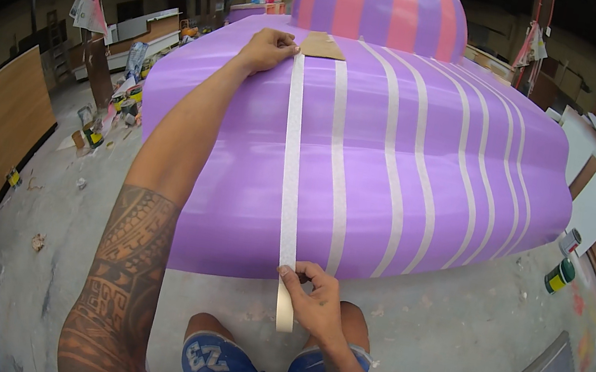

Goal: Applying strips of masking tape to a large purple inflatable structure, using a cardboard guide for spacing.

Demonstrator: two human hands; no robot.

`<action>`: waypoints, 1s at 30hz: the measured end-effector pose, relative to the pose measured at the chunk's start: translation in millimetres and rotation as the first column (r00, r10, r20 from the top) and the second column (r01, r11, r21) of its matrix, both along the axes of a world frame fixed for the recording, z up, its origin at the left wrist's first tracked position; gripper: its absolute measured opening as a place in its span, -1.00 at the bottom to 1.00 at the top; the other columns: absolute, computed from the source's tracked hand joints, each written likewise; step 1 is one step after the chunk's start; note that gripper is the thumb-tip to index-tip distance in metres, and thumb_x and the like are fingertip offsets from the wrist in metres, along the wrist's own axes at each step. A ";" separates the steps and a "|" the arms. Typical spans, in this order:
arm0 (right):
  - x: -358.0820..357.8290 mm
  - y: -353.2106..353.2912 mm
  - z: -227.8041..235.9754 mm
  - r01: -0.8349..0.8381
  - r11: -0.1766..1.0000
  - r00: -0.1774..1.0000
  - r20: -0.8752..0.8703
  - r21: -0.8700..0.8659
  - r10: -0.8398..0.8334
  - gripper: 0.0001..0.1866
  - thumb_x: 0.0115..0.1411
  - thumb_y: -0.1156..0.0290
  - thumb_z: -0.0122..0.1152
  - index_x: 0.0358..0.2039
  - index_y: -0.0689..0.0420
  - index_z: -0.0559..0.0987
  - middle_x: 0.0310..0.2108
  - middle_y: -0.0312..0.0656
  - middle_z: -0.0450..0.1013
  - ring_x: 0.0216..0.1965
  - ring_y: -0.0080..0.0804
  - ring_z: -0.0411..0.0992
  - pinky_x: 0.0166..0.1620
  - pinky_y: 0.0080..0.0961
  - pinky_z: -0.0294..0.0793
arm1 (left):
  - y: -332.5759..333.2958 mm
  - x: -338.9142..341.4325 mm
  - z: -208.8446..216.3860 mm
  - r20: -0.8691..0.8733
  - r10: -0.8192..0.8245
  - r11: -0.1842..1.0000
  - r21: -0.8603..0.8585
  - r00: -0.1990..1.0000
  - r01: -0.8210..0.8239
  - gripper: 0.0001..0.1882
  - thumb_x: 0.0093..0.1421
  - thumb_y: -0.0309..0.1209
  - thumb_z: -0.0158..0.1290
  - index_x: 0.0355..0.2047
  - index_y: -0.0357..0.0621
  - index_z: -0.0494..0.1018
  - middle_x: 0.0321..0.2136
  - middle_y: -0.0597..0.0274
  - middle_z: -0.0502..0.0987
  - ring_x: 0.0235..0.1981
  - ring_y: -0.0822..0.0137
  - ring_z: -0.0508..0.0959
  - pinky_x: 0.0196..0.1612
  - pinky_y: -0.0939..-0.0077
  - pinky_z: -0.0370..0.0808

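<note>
One tape strip [292,161], white-lettered shorts [238,363]

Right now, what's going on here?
A person is holding a strip of tape over a big purple shape. The left hand is at the tape's top, by some brown cardboard; the right hand pinches it near the bottom, its end hanging below. More pale strips run down the shape to the right.
</note>
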State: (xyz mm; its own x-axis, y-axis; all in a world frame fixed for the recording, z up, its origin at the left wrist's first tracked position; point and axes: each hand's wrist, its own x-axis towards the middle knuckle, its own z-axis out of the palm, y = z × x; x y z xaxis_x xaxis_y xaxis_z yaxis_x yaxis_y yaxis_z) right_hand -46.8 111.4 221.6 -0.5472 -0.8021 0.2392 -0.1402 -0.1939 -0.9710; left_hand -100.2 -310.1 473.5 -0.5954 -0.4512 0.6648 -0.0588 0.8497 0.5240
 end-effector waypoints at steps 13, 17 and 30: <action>0.5 -2.0 -3.9 0.027 1.000 0.999 -0.028 -0.015 -0.027 -0.80 0.32 0.35 0.40 -0.26 0.25 0.73 -0.36 -0.22 0.59 -0.25 -0.48 0.42 -0.10 -0.46 0.44 | 9.7 5.0 1.9 0.055 -0.017 0.997 0.075 0.998 0.013 -0.64 0.34 -0.31 0.24 -0.04 -0.42 0.63 0.23 -0.04 0.55 0.12 0.16 0.62 0.22 0.33 0.49; 1.2 -2.4 -4.3 0.036 0.999 0.999 -0.002 -0.023 -0.036 -0.81 0.32 0.36 0.39 -0.25 0.25 0.73 -0.38 -0.23 0.58 -0.26 -0.50 0.41 -0.11 -0.47 0.43 | 11.6 3.8 1.5 0.046 -0.013 0.999 0.045 0.999 0.011 -0.65 0.34 -0.33 0.24 -0.03 -0.42 0.63 0.22 -0.05 0.56 0.11 0.16 0.63 0.21 0.33 0.50; 2.8 -4.1 -9.2 0.050 0.999 0.999 -0.017 0.010 -0.050 -0.80 0.32 0.35 0.40 -0.20 0.24 0.74 -0.36 -0.22 0.59 -0.25 -0.50 0.42 -0.10 -0.46 0.43 | 23.3 9.5 1.5 0.036 0.070 0.996 -0.063 0.997 -0.067 -0.59 0.29 -0.29 0.28 0.02 -0.36 0.63 -0.02 -0.09 0.70 0.00 0.15 0.70 0.13 0.35 0.54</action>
